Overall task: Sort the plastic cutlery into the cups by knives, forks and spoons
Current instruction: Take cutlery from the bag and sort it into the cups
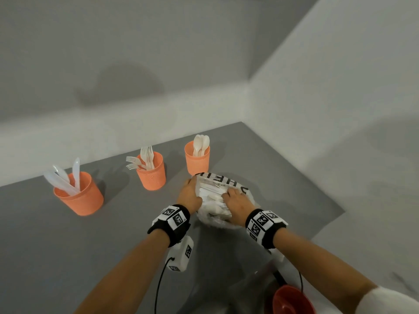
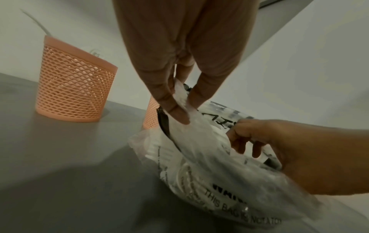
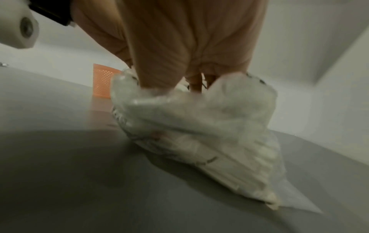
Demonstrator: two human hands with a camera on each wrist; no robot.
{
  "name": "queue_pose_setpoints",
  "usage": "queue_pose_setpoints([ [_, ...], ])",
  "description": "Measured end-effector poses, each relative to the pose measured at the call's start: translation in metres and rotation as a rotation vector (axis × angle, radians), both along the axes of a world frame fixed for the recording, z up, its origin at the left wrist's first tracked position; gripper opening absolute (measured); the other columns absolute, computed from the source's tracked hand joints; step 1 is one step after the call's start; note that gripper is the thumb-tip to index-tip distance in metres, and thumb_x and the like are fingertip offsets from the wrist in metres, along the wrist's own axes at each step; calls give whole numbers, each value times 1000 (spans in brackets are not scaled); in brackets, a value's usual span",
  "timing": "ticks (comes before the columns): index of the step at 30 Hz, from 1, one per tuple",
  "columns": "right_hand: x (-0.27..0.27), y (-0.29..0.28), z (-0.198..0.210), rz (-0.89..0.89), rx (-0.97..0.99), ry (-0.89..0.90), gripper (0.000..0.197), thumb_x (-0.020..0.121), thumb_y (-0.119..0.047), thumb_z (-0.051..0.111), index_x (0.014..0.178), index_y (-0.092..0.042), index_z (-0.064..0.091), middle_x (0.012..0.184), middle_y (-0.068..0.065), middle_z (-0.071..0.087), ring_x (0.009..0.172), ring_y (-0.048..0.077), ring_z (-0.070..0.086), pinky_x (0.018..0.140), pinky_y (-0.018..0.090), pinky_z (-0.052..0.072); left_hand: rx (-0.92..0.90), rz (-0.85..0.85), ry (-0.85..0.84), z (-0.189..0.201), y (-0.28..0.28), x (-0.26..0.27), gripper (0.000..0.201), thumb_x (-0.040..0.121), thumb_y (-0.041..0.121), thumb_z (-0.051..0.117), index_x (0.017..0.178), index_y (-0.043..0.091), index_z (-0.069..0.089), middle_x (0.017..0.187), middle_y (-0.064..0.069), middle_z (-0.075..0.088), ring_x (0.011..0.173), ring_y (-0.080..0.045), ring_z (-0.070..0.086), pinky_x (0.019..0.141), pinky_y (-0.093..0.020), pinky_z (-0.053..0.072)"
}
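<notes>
Clear plastic bag (image 1: pixel 217 196) of white cutlery lying on grey tabletop (image 1: pixel 68 245), near spoon cup (image 1: pixel 196 160). Left hand (image 1: pixel 189 196) pinching bag's edge; right hand (image 1: pixel 237 205) grasping bag's top. Fork cup (image 1: pixel 151 175) and knife cup (image 1: pixel 79 198) standing leftward.

Your left hand (image 1: pixel 189 196) grips the left edge of the clear printed plastic bag (image 1: pixel 217 200) while your right hand (image 1: pixel 237 203) reaches into it. The bag lies on the grey table (image 1: pixel 68 245), just before the spoon cup (image 1: pixel 197 158). The fork cup (image 1: pixel 151 171) and knife cup (image 1: pixel 79 193) stand leftward along the far edge.
</notes>
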State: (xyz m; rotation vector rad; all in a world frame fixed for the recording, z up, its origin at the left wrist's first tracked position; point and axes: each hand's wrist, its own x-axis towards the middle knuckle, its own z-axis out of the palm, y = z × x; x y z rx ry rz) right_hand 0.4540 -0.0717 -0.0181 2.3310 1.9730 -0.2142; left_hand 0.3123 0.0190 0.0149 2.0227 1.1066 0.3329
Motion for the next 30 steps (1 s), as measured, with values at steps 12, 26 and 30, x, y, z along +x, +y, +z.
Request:
queue_pose_setpoints([
  [12,4,4,4,-98,22,175,50,74,-43,67,113,-13,59,118,8,59,109,24,55,96,32,43,68,-83,77,4,1,-7,65,84,-5,47,144,6,25,145,-18,33,132,-32,37,108,-31,28],
  [26,25,14,19,-293,-35,414,73,64,-34,81,127,-13,51,122,7,62,108,25,58,92,31,47,70,-111,126,0,8,8,69,84,-8,43,147,7,20,153,-13,23,138,-28,30,113,-29,26],
  [30,26,17,21,-303,-12,473,64,69,-22,76,127,-13,52,116,10,64,104,27,60,84,28,47,71,-145,105,-3,8,10,69,83,-8,43,147,8,20,152,-14,25,138,-28,30,112,-29,24],
])
